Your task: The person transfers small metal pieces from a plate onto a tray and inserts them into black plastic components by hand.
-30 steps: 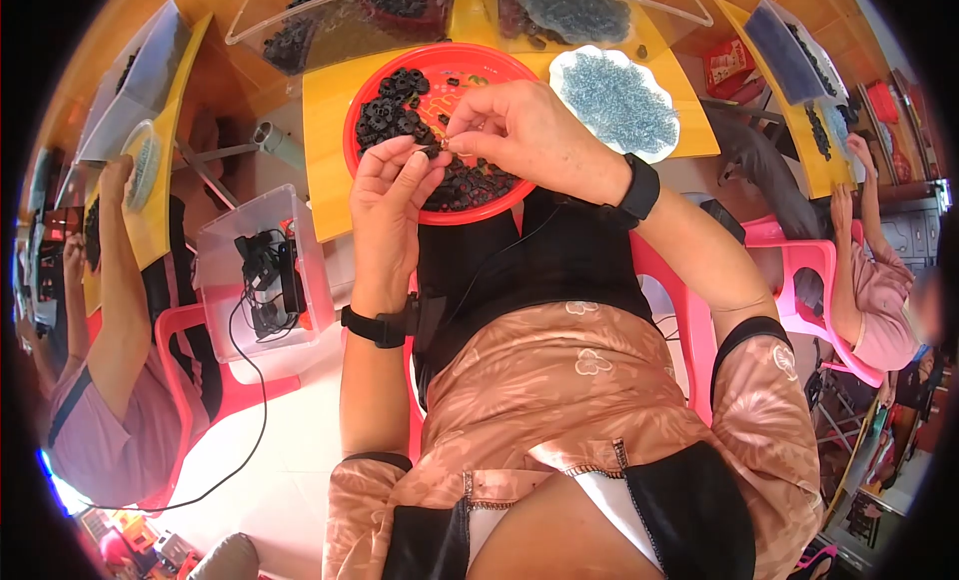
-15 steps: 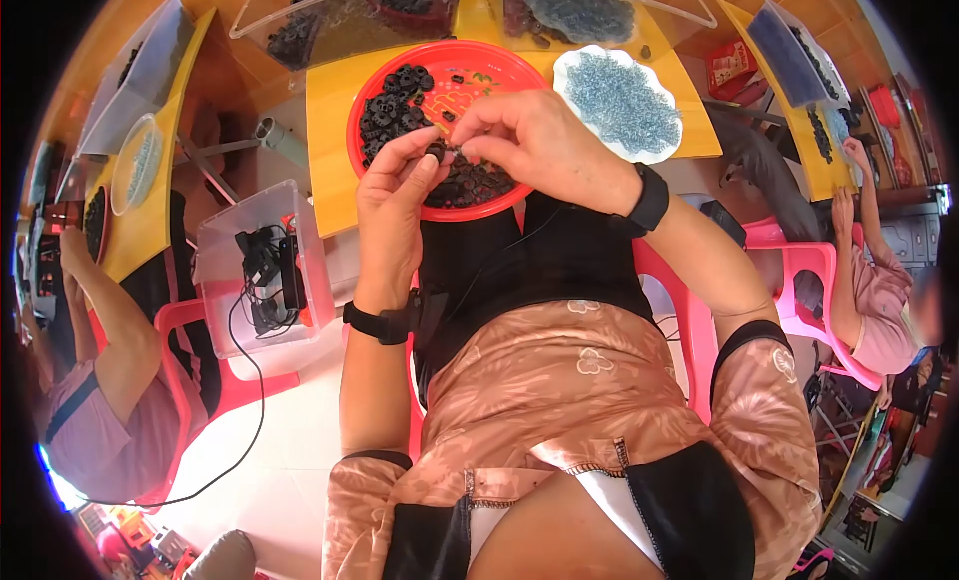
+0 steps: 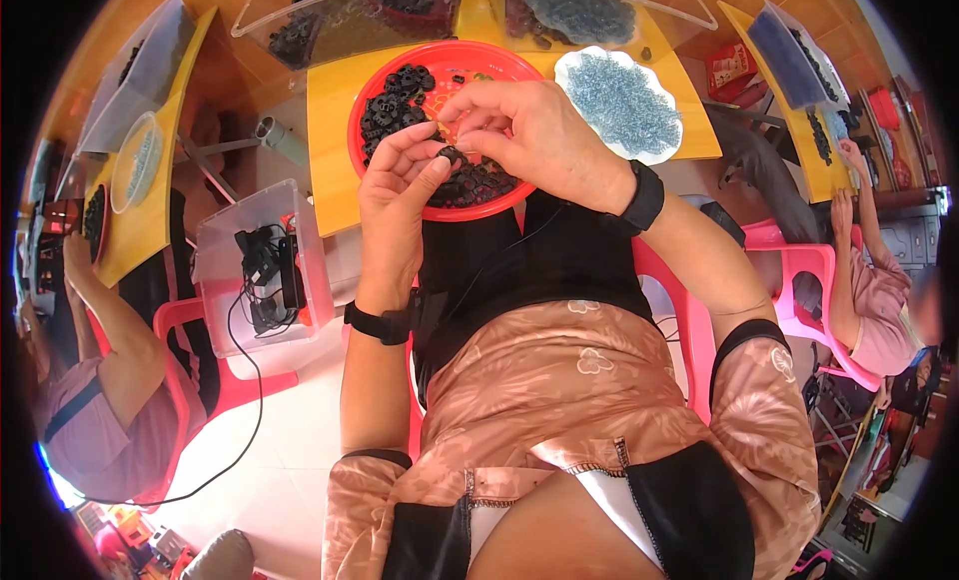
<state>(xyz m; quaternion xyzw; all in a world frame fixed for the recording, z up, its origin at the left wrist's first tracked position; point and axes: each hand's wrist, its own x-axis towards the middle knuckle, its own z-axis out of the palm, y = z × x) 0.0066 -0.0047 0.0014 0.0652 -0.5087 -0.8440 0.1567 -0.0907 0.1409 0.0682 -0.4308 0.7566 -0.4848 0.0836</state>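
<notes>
My left hand (image 3: 398, 188) is closed, pinching a small black plastic part (image 3: 451, 154) between thumb and fingertips above the red tray. Close beside it is my right hand (image 3: 547, 138), its thumb and index finger pressed together. Whatever is in that pinch is too small to make out. Beneath both hands lies a round red tray (image 3: 519, 66) with a printed pattern. Black ring-like parts (image 3: 392, 105) are heaped on its left side, and flatter dark pieces (image 3: 478, 184) lie at its near side. To the right, a white scalloped plate (image 3: 666, 147) holds many tiny bluish, shiny pieces (image 3: 621, 105).
Clear bins (image 3: 365, 20) of black parts stand along the back of the yellow table (image 3: 330, 180). A clear box (image 3: 215, 245) with black adapters and a cable is at left. Co-workers sit on both sides, one arm (image 3: 120, 320) at left and another person's hands (image 3: 849, 175) at right.
My right hand has shifted slightly left and up. The black part in my left fingers has turned and now sits lower, with the fingers a little more apart.
</notes>
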